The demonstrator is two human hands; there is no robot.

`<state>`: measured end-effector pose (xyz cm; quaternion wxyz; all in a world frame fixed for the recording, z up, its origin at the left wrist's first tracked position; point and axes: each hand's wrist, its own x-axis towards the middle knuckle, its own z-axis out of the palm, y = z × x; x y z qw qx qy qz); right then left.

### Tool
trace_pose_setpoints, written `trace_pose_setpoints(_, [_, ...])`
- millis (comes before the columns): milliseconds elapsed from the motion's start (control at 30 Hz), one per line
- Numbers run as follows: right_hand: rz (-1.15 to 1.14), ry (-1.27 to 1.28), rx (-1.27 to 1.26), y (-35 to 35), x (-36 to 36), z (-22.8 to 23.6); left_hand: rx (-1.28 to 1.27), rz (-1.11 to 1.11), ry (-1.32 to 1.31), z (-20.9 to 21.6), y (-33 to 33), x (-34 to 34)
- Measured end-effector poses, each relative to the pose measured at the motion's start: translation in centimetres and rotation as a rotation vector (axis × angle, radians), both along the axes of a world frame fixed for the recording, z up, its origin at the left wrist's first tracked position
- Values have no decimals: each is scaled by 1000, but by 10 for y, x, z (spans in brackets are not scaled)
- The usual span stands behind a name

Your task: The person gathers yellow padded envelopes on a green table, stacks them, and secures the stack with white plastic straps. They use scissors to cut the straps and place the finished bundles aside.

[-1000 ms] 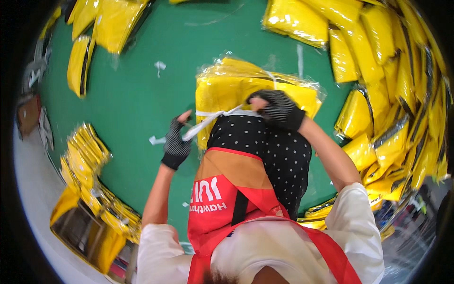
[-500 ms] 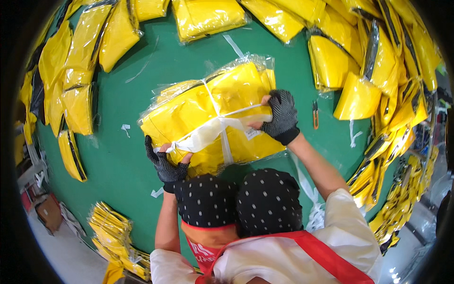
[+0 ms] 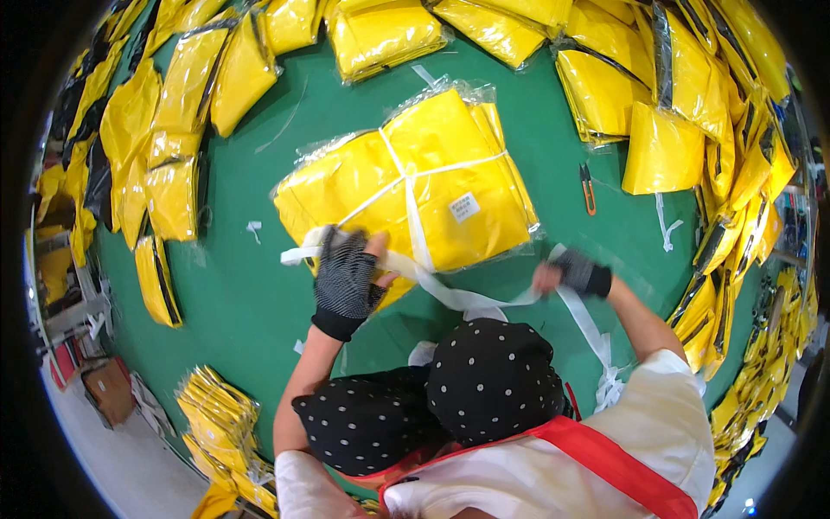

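A bundle of folded yellow items in clear plastic [image 3: 346, 177] lies at a slant on the green table, with white strapping [image 3: 415, 216] crossed around it. My left hand [image 3: 344, 281], in a dotted half-finger glove, rests on its lower left corner, thumb and forefinger apart. A loose length of white strap [image 3: 450, 296] passes at that hand and sags toward my right hand [image 3: 572, 272]. Off the bundle's lower right corner, my gloved right hand pinches this strap, slightly blurred. More strap [image 3: 588, 324] trails from it toward the near edge.
Orange-handled thread snips [image 3: 588, 190] lie right of the bundle. Yellow packages [image 3: 666, 151] ring the table's far and right sides, with others at the left [image 3: 173, 195]. A tied stack [image 3: 216, 411] stands at the lower left. Strap scraps [image 3: 252, 229] dot the green surface [image 3: 251, 303].
My right hand has left the bundle and moved down and right with the strap. The left hand has shifted right and up onto the bundle. The wide strap across its middle has come away.
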<state>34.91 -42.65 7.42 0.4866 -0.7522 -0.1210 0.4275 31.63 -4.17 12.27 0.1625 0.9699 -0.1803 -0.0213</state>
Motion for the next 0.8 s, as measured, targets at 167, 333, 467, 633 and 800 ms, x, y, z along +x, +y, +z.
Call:
trace_pose_setpoints(167, [-566,-679,-1125,-82,74,-106,19,-301,75,-20,27,-85])
trace_pose_setpoints(333, [-790,-628,-807,-133,67,-199,-3,479,236,3,32,-97])
trace_pose_setpoints(467, [-769,-265,-775,-65,71,-148,-149,556,-200,4,-1,-58])
trace_pose_setpoints(633, [-951,-601,-13,-26,89,-61,-117,482,-188,-22,-1,-55])
trace_pose_setpoints(800, [-260,-197,216,136,24,44,-1833,911,703,-11,33,-111])
